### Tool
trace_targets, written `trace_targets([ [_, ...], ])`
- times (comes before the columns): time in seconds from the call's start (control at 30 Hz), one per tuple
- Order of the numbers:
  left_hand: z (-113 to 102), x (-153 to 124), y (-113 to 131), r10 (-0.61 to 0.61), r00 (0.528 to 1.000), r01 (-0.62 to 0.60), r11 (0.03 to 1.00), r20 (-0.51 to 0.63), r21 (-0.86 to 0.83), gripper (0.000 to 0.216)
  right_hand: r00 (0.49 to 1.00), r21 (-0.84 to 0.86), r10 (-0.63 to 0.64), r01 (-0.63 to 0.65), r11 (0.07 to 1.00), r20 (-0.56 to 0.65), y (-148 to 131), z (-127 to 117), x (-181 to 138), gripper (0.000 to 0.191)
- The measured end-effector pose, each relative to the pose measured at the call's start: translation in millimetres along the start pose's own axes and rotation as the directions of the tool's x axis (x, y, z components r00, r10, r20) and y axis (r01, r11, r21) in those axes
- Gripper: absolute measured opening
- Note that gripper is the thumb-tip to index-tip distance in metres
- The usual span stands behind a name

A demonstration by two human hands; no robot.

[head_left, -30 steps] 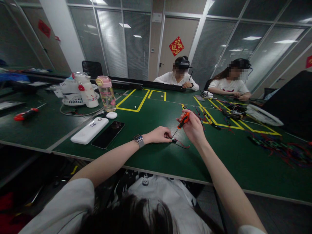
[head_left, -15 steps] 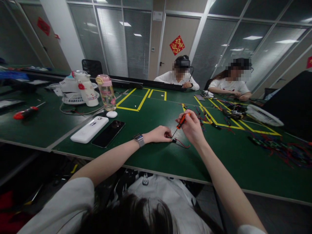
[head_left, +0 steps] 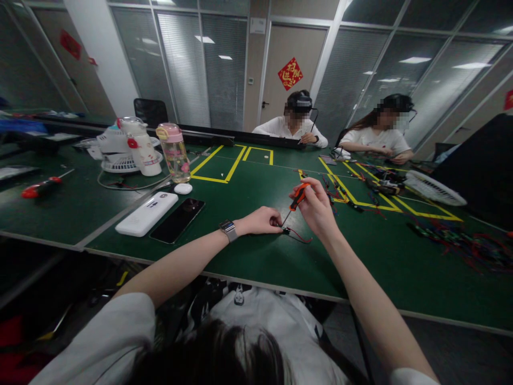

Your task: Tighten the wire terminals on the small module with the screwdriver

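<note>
My right hand is closed round the orange and black handle of a screwdriver. Its shaft slants down to the left, with the tip at a small dark connector on the green table. Red and black wires trail from the connector to the right. My left hand rests on the table with its fingers curled, thumb and fingertips pinching the connector's left end, which they partly hide. Whether the tip sits in a screw is too small to tell.
Left of my hands lie a black phone, a white power bank and a white earbud case. Bottles and a red screwdriver stand or lie farther left. Tangled wires spread at right. Two people sit opposite.
The screwdriver's handle has turned slightly in my right hand, and the fingers have shifted a little. My left hand and the connector stay in place.
</note>
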State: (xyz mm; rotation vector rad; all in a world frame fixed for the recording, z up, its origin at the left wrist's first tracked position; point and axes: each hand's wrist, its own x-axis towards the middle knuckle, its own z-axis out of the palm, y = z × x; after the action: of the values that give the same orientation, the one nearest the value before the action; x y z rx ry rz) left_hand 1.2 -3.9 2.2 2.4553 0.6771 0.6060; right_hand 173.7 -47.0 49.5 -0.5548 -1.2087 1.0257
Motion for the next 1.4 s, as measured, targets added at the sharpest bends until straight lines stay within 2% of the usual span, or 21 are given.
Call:
trace_targets([
  [0.33,-0.2,0.2,0.0,0.007,1.000,-0.007,1.000,0.001,0.008,0.018,0.999,0.055,-0.017,0.015,0.998,0.037,1.7,-0.1,0.1,0.018],
  [0.47,-0.6,0.7,0.1,0.005,1.000,-0.005,1.000,0.009,0.028,0.020,0.999,0.058,-0.040,0.039,0.998,0.005,3.1,0.0,0.7,0.019],
  [1.0,-0.2,0.5,0.7,-0.002,1.000,0.001,1.000,0.013,0.031,0.017,1.000,0.111,0.003,-0.002,0.994,-0.004,3.8,-0.3,1.6,0.021],
  [1.4,-0.8,0.7,1.3,-0.004,1.000,0.004,1.000,0.009,0.023,0.015,1.000,0.088,0.005,-0.005,0.996,-0.003,2.4,0.6,1.4,0.020],
])
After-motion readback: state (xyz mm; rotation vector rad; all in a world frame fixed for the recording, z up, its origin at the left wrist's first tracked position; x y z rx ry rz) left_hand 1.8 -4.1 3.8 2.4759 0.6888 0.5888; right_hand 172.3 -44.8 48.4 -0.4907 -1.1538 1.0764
